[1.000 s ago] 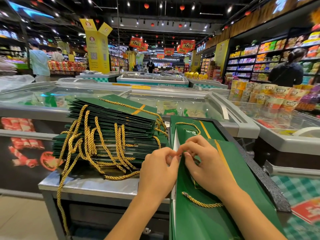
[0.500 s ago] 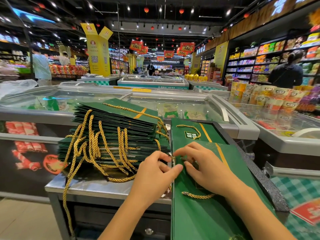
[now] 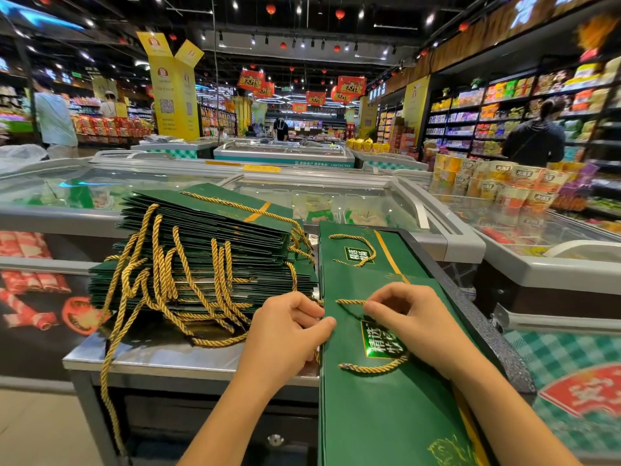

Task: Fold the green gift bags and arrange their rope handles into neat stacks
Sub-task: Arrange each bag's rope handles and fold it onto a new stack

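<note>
left grip (image 3: 285,334): lower centre. Fingers curled, thumb on the left edge of the top bag (image 3: 386,415), pinching that edge.
right grip (image 3: 413,321): just right of the left one, resting on the top bag. Thumb and forefinger nipped on the rope handle (image 3: 349,301) near its upper end; other fingers loosely curled.
rope handle: gold twist cord. Its lower loop comes out from under the right palm, across the bag's printed label (image 3: 383,344).
top bag: green, lying flat on the right stack (image 3: 336,277), lower right of centre, long side running away from the camera.
left stack (image 3: 201,243): folded green bags left of centre, just beside the right stack, upper layers tilted. Gold handles (image 3: 158,270) spill over the near side; one hangs below the tabletop edge.
tabletop (image 3: 151,356): brushed steel, bare strip visible at lower left. A dark textured edge (image 3: 487,334) runs along the right of the right stack.
room: supermarket. Glass-topped freezer chests (image 3: 336,196) directly behind the tabletop, yellow column display (image 3: 173,92) upper left, stocked shelves (image 3: 487,112) upper right, red lanterns (image 3: 270,9) on a dark ceiling.
people: one in a dark top (image 3: 537,136) at the shelves upper right, one in a pale shirt (image 3: 55,119) far left.
</note>
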### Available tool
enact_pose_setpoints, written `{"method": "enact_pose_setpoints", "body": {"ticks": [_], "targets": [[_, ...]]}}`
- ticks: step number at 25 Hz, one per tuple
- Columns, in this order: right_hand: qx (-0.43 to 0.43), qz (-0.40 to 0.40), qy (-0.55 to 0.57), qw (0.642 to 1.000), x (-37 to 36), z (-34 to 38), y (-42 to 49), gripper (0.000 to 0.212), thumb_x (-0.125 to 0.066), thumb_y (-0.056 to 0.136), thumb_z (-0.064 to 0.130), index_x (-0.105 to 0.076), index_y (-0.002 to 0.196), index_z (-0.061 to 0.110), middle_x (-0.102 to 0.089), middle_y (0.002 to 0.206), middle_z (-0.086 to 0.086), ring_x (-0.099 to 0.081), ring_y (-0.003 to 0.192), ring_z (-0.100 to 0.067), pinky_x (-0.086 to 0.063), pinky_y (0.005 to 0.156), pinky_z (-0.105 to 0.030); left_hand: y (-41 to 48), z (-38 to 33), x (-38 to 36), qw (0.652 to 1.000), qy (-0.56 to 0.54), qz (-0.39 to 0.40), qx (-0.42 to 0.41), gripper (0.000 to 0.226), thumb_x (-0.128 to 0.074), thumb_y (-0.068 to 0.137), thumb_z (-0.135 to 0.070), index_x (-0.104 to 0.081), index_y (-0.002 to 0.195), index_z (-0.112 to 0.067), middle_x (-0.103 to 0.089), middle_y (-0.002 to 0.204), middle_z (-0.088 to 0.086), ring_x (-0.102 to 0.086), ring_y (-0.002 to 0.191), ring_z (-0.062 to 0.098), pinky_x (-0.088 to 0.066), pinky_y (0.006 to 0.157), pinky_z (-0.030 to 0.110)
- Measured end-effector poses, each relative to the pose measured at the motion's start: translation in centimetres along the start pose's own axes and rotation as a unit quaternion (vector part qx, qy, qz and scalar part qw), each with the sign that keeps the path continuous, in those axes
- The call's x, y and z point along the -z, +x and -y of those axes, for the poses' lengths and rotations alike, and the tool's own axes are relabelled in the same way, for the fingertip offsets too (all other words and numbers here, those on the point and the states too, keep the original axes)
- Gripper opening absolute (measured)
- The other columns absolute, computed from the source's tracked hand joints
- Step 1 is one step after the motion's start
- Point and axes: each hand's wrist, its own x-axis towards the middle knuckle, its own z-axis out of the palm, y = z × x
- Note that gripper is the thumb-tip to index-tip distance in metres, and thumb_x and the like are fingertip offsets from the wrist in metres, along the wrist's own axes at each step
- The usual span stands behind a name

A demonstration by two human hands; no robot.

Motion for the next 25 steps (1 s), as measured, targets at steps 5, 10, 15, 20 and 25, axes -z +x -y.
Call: {"method": "enact_pose_setpoints", "body": {"ticks": [5, 10, 15, 20, 25], "targets": [[-0.066, -0.104, 0.188, 0.974, 0.6, -0.4, 0.3, 0.011, -0.062, 0.099, 0.014, -0.069, 0.097, 0.006, -0.074, 0.089, -0.009, -0.069, 0.076, -0.012, -0.055, 0.069, -0.022, -0.1, -0.1, 0.1, 1.0, -0.017, 0.01, 0.007, 0.012, -0.081, 0.083, -0.023, -0.071, 0.084, -0.016, -0.074, 0.07, -0.001, -0.06, 0.044, 0.011, -0.047, 0.046, 0.026], [-0.08, -0.112, 0.239, 0.961, 0.6, -0.8, 0.3, 0.015, -0.061, 0.1, 0.015, -0.066, 0.1, 0.001, -0.073, 0.091, -0.015, -0.068, 0.073, -0.015, -0.054, 0.069, -0.023, 0.1, -0.2, 0.3, 0.999, -0.037, 0.021, 0.032, 0.022, -0.08, 0.085, -0.028, -0.07, 0.099, -0.014, -0.075, 0.068, 0.004, -0.056, 0.04, 0.013, -0.045, 0.049, 0.023], [-0.07, -0.115, 0.235, 0.963, 0.5, -0.4, 0.0, 0.011, -0.066, 0.096, 0.014, -0.07, 0.096, 0.004, -0.074, 0.086, -0.014, -0.07, 0.074, -0.018, -0.055, 0.069, -0.022, 0.4, -0.2, 0.9, 0.994, -0.045, 0.083, 0.061, 0.025, -0.08, 0.085, -0.03, -0.07, 0.101, -0.012, -0.074, 0.067, 0.01, -0.053, 0.041, 0.014, -0.043, 0.048, 0.019], [-0.029, -0.128, 0.152, 0.98, 0.6, 0.7, -0.7, 0.003, -0.074, 0.091, 0.021, -0.075, 0.092, 0.019, -0.075, 0.086, -0.001, -0.07, 0.08, -0.011, -0.056, 0.075, -0.026, -0.1, -0.3, 0.9, 0.993, -0.074, 0.085, 0.043, 0.016, -0.077, 0.087, -0.015, -0.069, 0.099, -0.007, -0.074, 0.077, 0.016, -0.062, 0.055, 0.016, -0.048, 0.051, 0.023], [-0.066, -0.169, -0.104, 0.978, 3.0, -0.1, -2.3, 0.026, -0.071, 0.09, 0.029, -0.067, 0.116, 0.028, -0.06, 0.112, 0.007, -0.06, 0.112, -0.017, -0.049, 0.101, -0.038, -0.5, -0.6, 1.7, 0.989, -0.13, 0.055, 0.045, 0.007, -0.069, 0.093, -0.008, -0.069, 0.1, -0.007, -0.076, 0.081, 0.012, -0.068, 0.063, 0.016, -0.052, 0.051, 0.026]]}}
